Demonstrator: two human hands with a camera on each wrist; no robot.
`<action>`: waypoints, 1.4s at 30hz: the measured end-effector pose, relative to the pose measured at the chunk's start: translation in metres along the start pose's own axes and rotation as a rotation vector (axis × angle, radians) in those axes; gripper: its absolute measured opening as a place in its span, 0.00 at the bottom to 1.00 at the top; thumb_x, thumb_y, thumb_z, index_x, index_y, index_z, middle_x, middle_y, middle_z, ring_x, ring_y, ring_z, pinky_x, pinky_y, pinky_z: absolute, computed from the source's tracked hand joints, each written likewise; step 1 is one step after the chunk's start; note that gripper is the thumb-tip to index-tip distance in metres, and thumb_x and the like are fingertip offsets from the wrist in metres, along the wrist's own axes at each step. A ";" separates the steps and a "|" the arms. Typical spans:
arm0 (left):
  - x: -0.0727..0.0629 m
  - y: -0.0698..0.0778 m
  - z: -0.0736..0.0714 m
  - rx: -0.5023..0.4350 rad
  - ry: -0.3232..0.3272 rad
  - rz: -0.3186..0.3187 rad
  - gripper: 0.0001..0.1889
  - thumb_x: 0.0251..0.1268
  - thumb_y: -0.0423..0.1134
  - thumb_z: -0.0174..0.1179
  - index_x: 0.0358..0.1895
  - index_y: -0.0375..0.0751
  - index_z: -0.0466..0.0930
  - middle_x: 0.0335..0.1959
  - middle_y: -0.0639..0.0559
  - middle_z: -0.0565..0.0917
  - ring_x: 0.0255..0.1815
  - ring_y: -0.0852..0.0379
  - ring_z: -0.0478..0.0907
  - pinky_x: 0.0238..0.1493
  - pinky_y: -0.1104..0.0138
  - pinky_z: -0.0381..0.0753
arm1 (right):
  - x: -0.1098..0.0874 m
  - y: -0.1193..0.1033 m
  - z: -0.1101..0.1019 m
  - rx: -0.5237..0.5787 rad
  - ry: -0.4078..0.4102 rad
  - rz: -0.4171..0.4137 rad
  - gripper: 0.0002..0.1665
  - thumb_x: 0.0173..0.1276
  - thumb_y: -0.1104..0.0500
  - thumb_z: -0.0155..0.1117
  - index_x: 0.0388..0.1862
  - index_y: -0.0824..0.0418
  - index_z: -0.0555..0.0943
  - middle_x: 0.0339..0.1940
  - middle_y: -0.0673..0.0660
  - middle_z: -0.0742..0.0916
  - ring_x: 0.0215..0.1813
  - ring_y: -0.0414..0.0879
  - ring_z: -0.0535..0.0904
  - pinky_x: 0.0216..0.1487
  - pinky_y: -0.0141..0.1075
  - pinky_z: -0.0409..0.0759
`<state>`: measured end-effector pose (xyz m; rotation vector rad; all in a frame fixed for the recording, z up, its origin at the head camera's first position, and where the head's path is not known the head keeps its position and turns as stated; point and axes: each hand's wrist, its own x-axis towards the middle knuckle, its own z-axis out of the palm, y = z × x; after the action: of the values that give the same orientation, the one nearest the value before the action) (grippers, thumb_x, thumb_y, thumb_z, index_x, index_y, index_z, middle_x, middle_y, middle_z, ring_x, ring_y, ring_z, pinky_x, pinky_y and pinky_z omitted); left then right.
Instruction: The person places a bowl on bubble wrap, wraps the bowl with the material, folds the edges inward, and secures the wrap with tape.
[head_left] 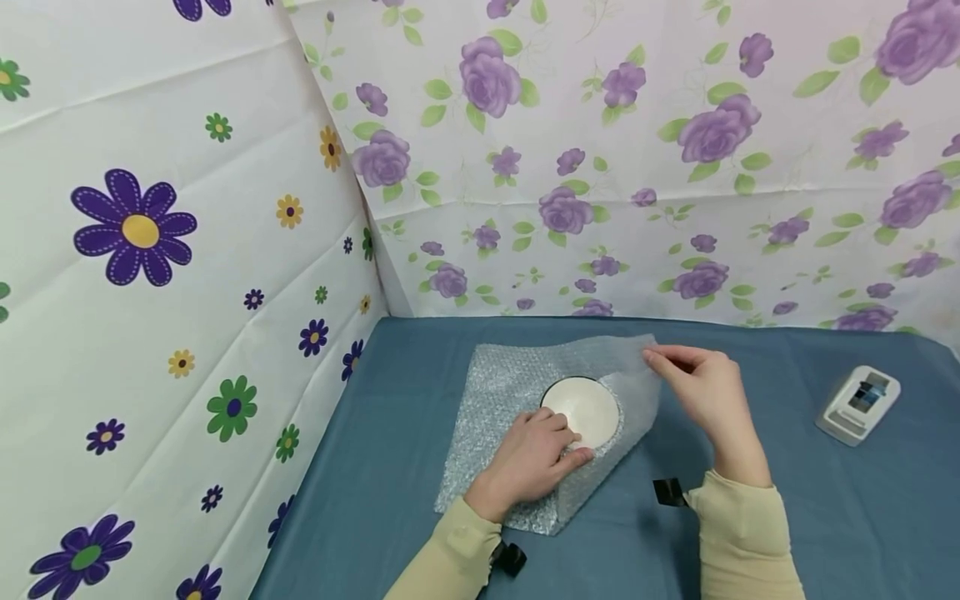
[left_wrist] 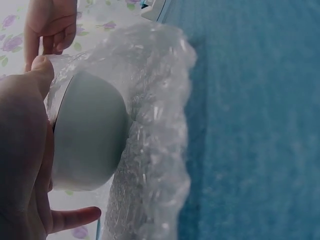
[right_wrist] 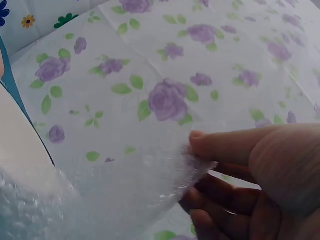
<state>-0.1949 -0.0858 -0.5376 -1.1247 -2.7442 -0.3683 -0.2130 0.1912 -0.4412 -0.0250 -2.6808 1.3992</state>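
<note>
Thumb and fingertips of the right hand [head_left: 708,396] had the corner of the bubble wrap [head_left: 491,417] in a neat pinch, holding it up off the surface, the film stretched out from the grip! And over on the left hand [head_left: 528,458], a gentler touch: no clench there, the fingers lay loosely over the edge of the white bowl [head_left: 592,408], the thumb along the side nearest the body, the little finger sticking out in the wrist view.

There was the bowl, then, mouth up, a dark line tracing its rim, sitting on the wrap with the raised portion rising close along its right side. The rest of the sheet spread flat to the left, bubbles glinting, all of it on the blue table covering [head_left: 352,483].

Back along the arms, beige sleeves [head_left: 746,537] ran in from the bottom, with black tabs [head_left: 670,492] poking out at both wrists. Well off to the right lay a small white device [head_left: 858,406] with a dark window on top. Behind, purple roses covered the back curtain [head_left: 630,158]; bold daisies dotted the left curtain [head_left: 135,342].
</note>
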 end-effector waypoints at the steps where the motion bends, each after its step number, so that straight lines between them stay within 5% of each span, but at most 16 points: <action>1: 0.000 0.000 0.000 -0.002 -0.003 -0.002 0.27 0.88 0.63 0.42 0.53 0.58 0.92 0.43 0.58 0.84 0.48 0.56 0.78 0.56 0.53 0.81 | -0.001 -0.002 0.002 -0.012 -0.025 -0.028 0.33 0.80 0.35 0.63 0.64 0.59 0.89 0.58 0.62 0.90 0.57 0.59 0.86 0.52 0.53 0.85; 6: 0.000 0.001 0.000 -0.017 -0.012 -0.010 0.27 0.88 0.63 0.42 0.53 0.57 0.92 0.44 0.58 0.84 0.48 0.56 0.78 0.56 0.52 0.81 | -0.004 -0.007 0.010 -0.032 -0.137 -0.129 0.27 0.83 0.42 0.63 0.63 0.63 0.88 0.55 0.61 0.91 0.51 0.54 0.88 0.47 0.47 0.86; 13: 0.001 0.000 0.001 -0.037 0.003 -0.001 0.26 0.88 0.62 0.42 0.52 0.57 0.92 0.44 0.58 0.85 0.48 0.57 0.79 0.55 0.54 0.81 | -0.004 -0.010 0.017 0.023 -0.252 -0.134 0.24 0.83 0.48 0.64 0.64 0.65 0.87 0.54 0.61 0.91 0.46 0.51 0.91 0.49 0.50 0.89; 24: 0.001 -0.006 -0.007 -0.063 0.026 0.018 0.24 0.89 0.61 0.43 0.39 0.58 0.85 0.40 0.62 0.85 0.50 0.59 0.82 0.59 0.55 0.80 | -0.004 -0.015 0.024 0.030 -0.299 -0.132 0.16 0.79 0.50 0.71 0.55 0.59 0.90 0.46 0.55 0.92 0.42 0.48 0.89 0.44 0.46 0.90; 34: 0.001 -0.023 -0.011 -0.043 0.099 0.167 0.22 0.87 0.57 0.50 0.42 0.54 0.93 0.54 0.53 0.83 0.61 0.54 0.76 0.71 0.57 0.71 | -0.005 -0.019 0.038 -0.059 -0.322 -0.132 0.09 0.76 0.52 0.74 0.47 0.55 0.91 0.39 0.50 0.90 0.40 0.47 0.85 0.41 0.43 0.83; 42: 0.001 -0.032 -0.015 -0.061 0.153 0.196 0.27 0.89 0.59 0.45 0.43 0.52 0.93 0.58 0.49 0.82 0.64 0.51 0.75 0.74 0.54 0.67 | -0.006 -0.022 0.041 -0.038 -0.274 -0.103 0.10 0.77 0.52 0.73 0.50 0.56 0.92 0.39 0.52 0.91 0.38 0.48 0.86 0.38 0.43 0.85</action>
<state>-0.2174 -0.1112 -0.5278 -1.3084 -2.4815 -0.4913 -0.2103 0.1451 -0.4468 0.3189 -2.8761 1.4118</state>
